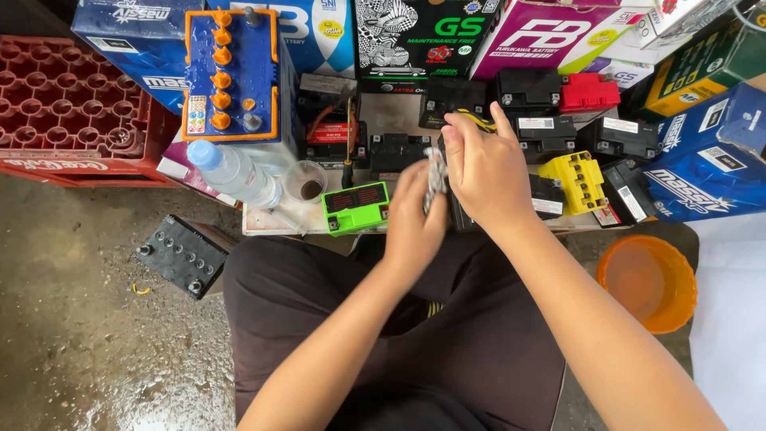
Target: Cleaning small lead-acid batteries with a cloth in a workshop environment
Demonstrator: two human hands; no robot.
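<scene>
Nearest us, over our dark-trousered lap, our left hand (413, 217) and right hand (488, 172) meet around a small crumpled grey wad (436, 177), perhaps cloth or foil; we cannot tell which. Both hands are curled shut on it, the left from below, the right pinching from above. It looks light, soft and easily squashed, so we judge a fingertip pinch at its edges enough. On the wet concrete floor at our left lies a black battery (182, 254); at our right sits an orange bucket (648, 281). Beyond the hands, the tabletop (279, 219) carries a green battery (356, 207), a clear plastic bottle (234, 173), a yellow battery (576, 179) and hard black ones. Farthest off stand a blue battery with orange caps (230, 72), glossy cardboard boxes and a red crate (68, 112).
</scene>
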